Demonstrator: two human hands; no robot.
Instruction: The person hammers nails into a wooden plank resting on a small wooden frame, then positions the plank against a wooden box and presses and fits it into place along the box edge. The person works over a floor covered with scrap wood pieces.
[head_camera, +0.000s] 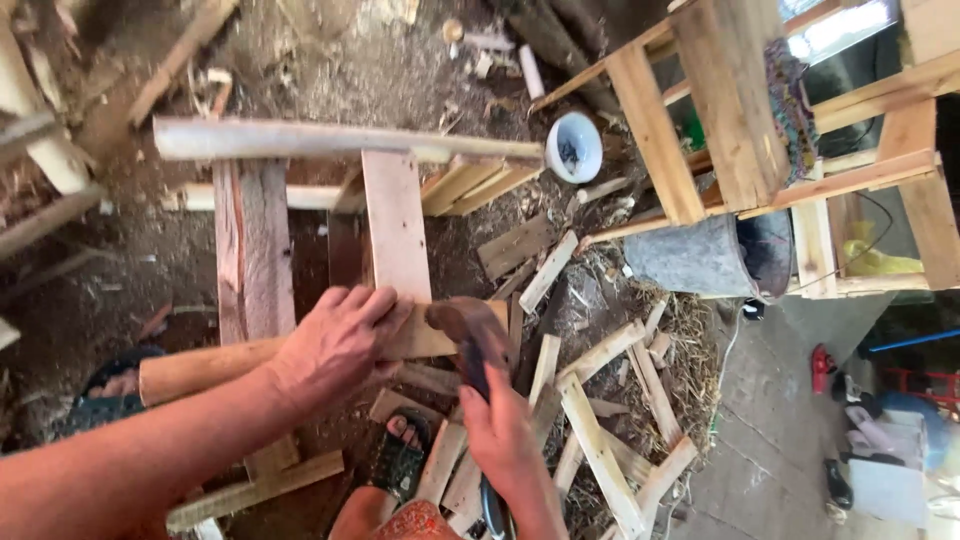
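left hand (335, 345): my fingers pressed flat on the plank (397, 240), not gripping
right hand (505, 430): wrapped tight round my hammer (470, 335)
hammer head: just beside the plank's end

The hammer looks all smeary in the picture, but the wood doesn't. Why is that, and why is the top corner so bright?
In the head view, the hammer in the right hand is smeared by motion blur, while the plank under the left hand looks sharp. Daylight glares white at the top right behind the wooden frame; the dirt floor at left lies in dim shadow.
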